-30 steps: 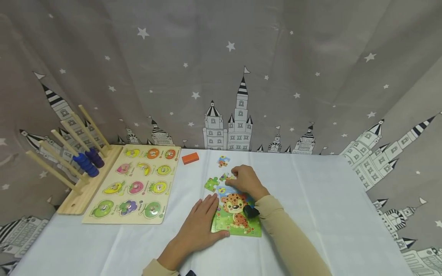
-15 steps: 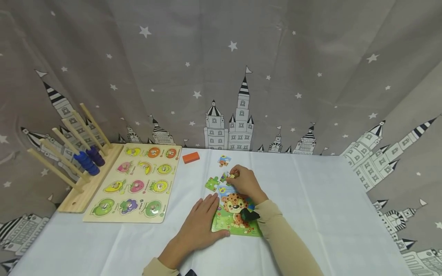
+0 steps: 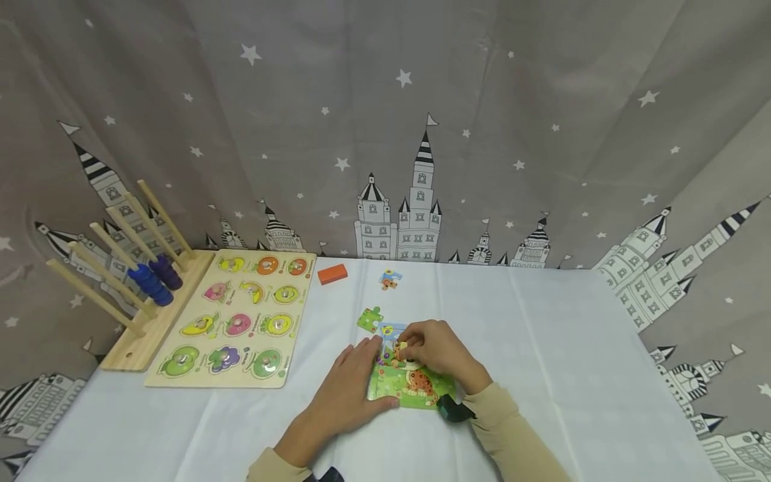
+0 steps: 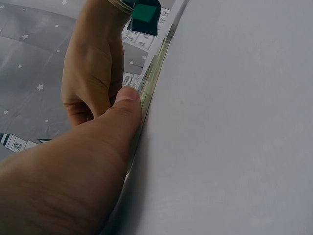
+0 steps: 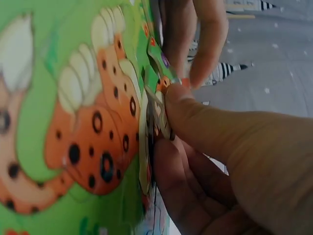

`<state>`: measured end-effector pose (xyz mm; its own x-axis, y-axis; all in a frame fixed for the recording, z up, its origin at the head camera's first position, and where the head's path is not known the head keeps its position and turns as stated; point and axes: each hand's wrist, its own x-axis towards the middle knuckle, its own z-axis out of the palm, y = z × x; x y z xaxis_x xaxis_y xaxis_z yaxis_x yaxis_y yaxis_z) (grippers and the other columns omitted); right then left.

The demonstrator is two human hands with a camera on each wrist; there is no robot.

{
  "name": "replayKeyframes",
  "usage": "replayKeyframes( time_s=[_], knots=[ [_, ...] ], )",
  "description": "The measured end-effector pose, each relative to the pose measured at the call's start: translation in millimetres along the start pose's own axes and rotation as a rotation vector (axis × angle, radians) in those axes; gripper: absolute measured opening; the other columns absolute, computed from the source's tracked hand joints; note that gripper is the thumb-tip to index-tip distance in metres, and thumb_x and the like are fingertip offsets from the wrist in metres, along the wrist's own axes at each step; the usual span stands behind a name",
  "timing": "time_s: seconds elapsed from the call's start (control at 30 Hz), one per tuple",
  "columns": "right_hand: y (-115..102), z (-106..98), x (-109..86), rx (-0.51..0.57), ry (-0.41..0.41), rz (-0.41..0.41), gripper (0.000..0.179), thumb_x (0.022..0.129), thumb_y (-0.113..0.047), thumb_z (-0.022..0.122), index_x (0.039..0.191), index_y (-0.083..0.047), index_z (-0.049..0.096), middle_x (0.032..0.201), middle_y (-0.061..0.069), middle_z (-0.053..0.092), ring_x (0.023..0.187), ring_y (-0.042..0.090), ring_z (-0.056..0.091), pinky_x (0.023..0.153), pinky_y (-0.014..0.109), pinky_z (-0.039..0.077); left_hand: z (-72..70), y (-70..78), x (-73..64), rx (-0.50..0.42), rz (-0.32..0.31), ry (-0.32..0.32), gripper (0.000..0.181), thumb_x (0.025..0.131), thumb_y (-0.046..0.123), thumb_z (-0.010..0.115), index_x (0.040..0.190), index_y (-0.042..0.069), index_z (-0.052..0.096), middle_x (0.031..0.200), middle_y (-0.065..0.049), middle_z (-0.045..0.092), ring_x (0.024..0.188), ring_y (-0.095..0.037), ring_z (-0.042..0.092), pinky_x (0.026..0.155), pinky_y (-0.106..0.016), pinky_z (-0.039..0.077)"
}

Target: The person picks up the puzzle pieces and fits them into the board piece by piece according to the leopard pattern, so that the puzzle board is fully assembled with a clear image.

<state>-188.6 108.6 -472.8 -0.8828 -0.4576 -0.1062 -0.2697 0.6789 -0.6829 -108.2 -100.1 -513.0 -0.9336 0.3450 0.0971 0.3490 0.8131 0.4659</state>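
A jigsaw board [image 3: 391,385] with a spotted leopard on green lies on the white cloth. My left hand [image 3: 340,391] rests along its left side, fingers straight, thumb at the near edge; the left wrist view shows that thumb [image 4: 128,100] against the board's rim. Over the upper part of the board, my right hand [image 3: 440,345] pinches a jigsaw piece [image 5: 160,110] between thumb and fingers. The piece is tilted close over the leopard's head, which it and the fingers partly hide. A green jigsaw piece [image 3: 370,319] lies just beyond the board, and a blue-and-orange piece [image 3: 390,279] farther back.
An orange block [image 3: 332,274] lies near the back edge. To the left is a wooden fruit knob puzzle [image 3: 207,276], beside a wooden peg stand [image 3: 129,345] with blue and purple rings. A grey castle-print curtain [image 3: 512,100] hangs behind the table.
My right hand has picked up a jigsaw piece from beyond the board and brought it nearer, over the board's upper part. My left hand has stayed in place.
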Motion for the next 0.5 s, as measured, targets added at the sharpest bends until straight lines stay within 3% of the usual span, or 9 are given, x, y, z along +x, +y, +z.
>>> replayKeyframes(
  time_s=[0.2,0.5],
  knots=[
    [-9.4,10.2,-6.8,-0.092,0.036,-0.063,0.016,0.087,-0.018,0.082,0.100,-0.010,0.079,0.084,-0.002,0.073,0.071,0.004,0.059,0.062,0.020,0.050,-0.3,-1.4,-0.2,0.039,0.042,-0.004,0.090,0.084,0.069,0.067,0.155,0.019,0.043,0.164,-0.009,0.039,0.153,-0.030,0.035,0.125,-0.053,0.027],
    [-13.7,13.1,-9.1,-0.094,0.042,-0.074,0.017,0.086,-0.016,0.082,0.101,-0.008,0.079,0.087,0.000,0.073,0.070,0.004,0.058,0.062,0.020,0.050,-1.6,-0.8,-1.0,0.040,0.049,0.013,0.085,0.084,0.068,0.069,0.150,0.018,0.049,0.162,-0.009,0.041,0.152,-0.031,0.036,0.125,-0.054,0.028]
  ],
)
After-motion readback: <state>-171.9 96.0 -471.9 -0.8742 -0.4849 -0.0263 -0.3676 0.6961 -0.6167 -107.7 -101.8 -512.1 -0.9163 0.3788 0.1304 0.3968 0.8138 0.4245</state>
